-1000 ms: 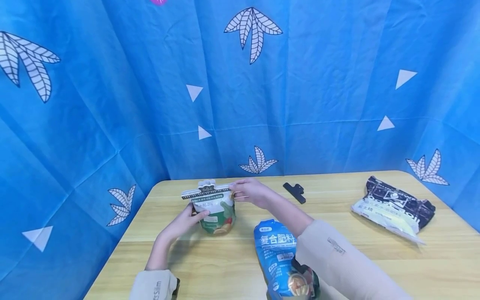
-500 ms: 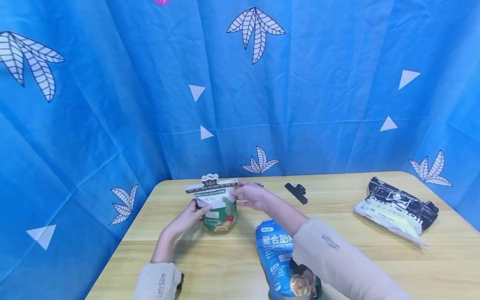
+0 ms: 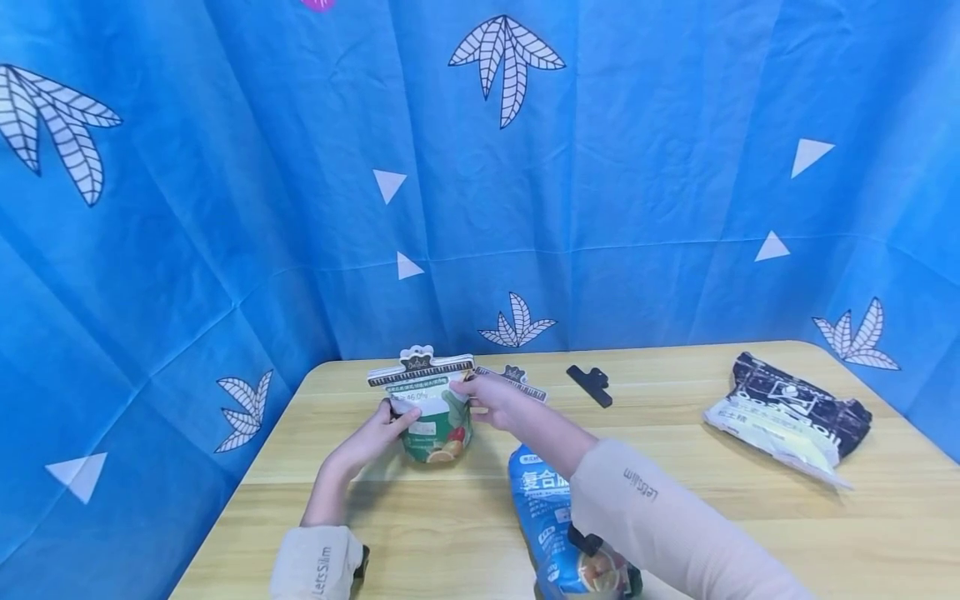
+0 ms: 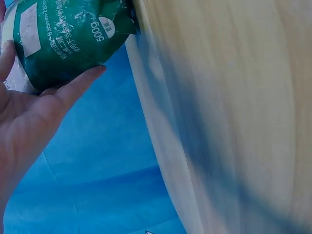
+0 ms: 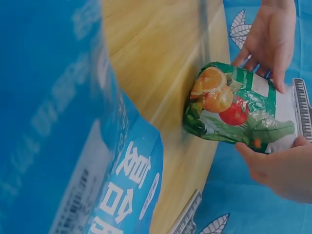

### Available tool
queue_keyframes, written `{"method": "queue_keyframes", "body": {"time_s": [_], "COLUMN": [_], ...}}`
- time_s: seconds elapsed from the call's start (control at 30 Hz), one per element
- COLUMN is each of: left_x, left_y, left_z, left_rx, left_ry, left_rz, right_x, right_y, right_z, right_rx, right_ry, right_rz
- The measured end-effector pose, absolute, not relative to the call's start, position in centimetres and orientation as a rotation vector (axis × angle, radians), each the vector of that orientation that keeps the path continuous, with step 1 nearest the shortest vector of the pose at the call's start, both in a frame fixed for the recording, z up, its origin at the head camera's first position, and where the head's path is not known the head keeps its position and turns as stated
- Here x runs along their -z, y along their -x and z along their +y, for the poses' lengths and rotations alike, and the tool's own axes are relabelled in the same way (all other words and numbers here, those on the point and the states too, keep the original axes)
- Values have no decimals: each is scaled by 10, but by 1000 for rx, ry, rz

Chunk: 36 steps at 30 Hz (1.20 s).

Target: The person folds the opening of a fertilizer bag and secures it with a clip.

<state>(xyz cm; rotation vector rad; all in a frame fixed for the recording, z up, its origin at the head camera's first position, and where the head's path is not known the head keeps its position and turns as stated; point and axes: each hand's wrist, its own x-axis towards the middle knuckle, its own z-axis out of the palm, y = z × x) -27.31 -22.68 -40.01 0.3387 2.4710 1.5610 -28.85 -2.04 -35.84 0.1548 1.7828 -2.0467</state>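
A green and white fertilizer bag (image 3: 427, 429) with fruit and vegetable pictures stands upright at the table's left. Across its folded top sits a white bag clip (image 3: 422, 367) with a black, piano-key-like band. My left hand (image 3: 377, 435) grips the bag's left side, its thumb over the front. On the opposite side, my right hand (image 3: 501, 400) holds the bag's edge just below the clip. The right wrist view shows the bag (image 5: 239, 107) between both hands. Only part of the bag (image 4: 73, 44) shows in the left wrist view, against my left palm.
Behind my right hand lies a second patterned clip (image 3: 517, 382), with a black clip (image 3: 590, 385) to its right. A blue bag (image 3: 546, 517) lies at front centre, partly under my right sleeve. A black and white bag (image 3: 787, 421) rests at the right.
The bag's top and its clip have risen slightly and tipped back upright. My right hand has lowered a little, and the second patterned clip behind it has come into view.
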Motion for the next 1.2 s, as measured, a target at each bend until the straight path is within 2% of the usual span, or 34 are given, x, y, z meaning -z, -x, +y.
{"method": "queue_keyframes", "body": {"time_s": [0.27, 0.67, 0.97, 1.2], "left_x": [396, 388, 382, 381], "left_y": [266, 252, 248, 250], "left_z": [-233, -245, -251, -258], "left_rx": [-1530, -1340, -1144, -1021], "left_ry": [-347, -107, -45, -22], "left_rz": [2396, 2341, 2441, 2473], "right_x": [355, 363, 403, 388], "right_y": [276, 251, 271, 259], "right_z": [-24, -41, -68, -79], "right_rx": [1980, 1829, 1838, 1870], "right_ry": [-187, -268, -367, -453], "right_rz": [1815, 1853, 1593, 1615]}}
